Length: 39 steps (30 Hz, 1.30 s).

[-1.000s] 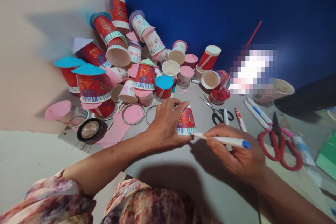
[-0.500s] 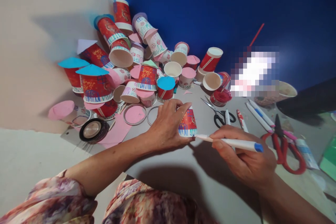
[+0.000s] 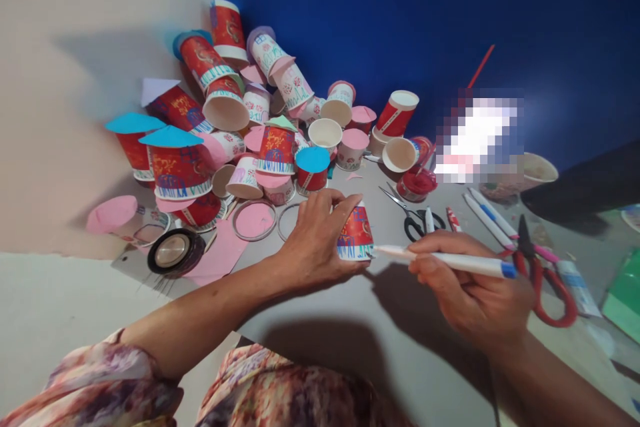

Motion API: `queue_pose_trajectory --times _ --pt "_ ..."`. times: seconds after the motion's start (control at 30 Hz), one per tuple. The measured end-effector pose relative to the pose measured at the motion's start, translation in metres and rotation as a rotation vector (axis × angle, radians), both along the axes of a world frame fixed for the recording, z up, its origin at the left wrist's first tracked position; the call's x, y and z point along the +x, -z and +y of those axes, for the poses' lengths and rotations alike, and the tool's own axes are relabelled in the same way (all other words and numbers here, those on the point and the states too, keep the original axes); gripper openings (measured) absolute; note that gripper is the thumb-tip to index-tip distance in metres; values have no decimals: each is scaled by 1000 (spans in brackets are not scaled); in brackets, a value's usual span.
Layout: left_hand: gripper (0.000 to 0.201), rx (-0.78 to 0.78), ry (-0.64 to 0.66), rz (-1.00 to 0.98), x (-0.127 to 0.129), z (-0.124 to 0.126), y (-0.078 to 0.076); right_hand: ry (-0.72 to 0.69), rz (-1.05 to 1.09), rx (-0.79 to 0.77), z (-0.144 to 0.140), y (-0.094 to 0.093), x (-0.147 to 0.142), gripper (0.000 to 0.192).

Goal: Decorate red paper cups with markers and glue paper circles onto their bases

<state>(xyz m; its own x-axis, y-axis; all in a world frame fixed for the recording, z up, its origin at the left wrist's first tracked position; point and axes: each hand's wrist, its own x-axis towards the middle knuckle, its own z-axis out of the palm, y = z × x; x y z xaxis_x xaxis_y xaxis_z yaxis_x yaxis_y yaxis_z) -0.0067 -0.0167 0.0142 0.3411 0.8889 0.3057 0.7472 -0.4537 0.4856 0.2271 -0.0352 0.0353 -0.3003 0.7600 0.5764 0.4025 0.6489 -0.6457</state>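
Here:
- Left hand (image 3: 315, 240): grip wrapped round one small red cup (image 3: 356, 235), fingers over its top and thumb below; cup stands upside down on the tabletop (image 3: 360, 320), just in front of the pile.
- Right hand (image 3: 465, 293): grip pinching one white pen (image 3: 445, 260) with a blue end; the tip touches the cup's lower rim on its right side.
- Pile of cups (image 3: 260, 127): heaped against the wall behind the left hand; roughly two dozen, exact count cannot be told. Many are red, several white with pink print; three carry blue paper tops, several carry pink ones.
- Scissors, two pairs: black scissors (image 3: 417, 217) just behind the right hand, red scissors (image 3: 540, 280) to its right.
- Loose pens (image 3: 487, 213): about four on the tabletop between the two scissors.
- One roll of tape (image 3: 175, 250), black-edged, lying flat at the left near pink paper (image 3: 220, 257).
- One green sheet (image 3: 625, 297) at the right edge.
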Motion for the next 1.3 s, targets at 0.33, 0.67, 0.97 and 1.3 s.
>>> queue_pose_trajectory --times 0.33,0.67,0.97,1.3 --pt "112 -150 45 -295 -2 2 7 204 186 -115 17 12 -1 12" --pt "114 -5 145 -346 -3 2 8 -67 -51 -273 34 27 15 90" --pt "115 -101 275 -345 -8 4 6 -166 -195 -205 37 28 16 98" --pt "110 -180 281 -178 -13 8 -2 -120 -349 77 47 34 14 108"
